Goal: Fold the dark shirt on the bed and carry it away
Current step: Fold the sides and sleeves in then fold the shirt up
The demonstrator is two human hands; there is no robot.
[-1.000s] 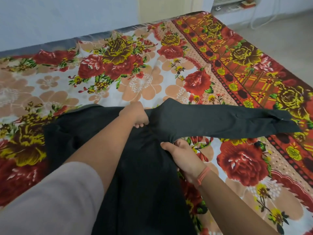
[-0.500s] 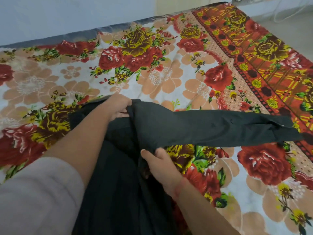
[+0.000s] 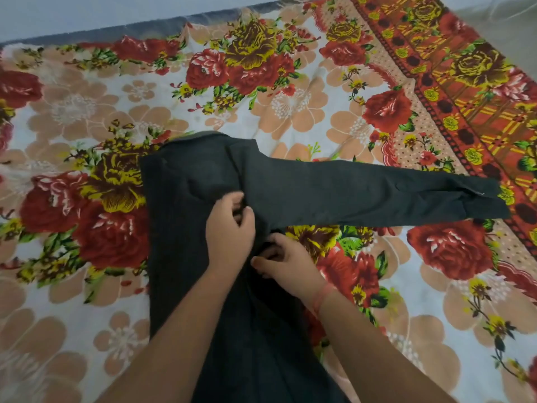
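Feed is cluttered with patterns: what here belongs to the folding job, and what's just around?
Job: dark shirt, its sleeve stretched right, left hand, right hand, both on the shirt.
Around: floral bedsheet, red wrist thread, floor.

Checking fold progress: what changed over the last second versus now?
The left hand drew back from the far edge of the dark grey fabric shirt to its middle, beside the right hand; both pinch fabric near the armpit. The shirt's body now lies flatter. Unchanged: the long sleeve stays stretched rightward over the floral bedsheet.
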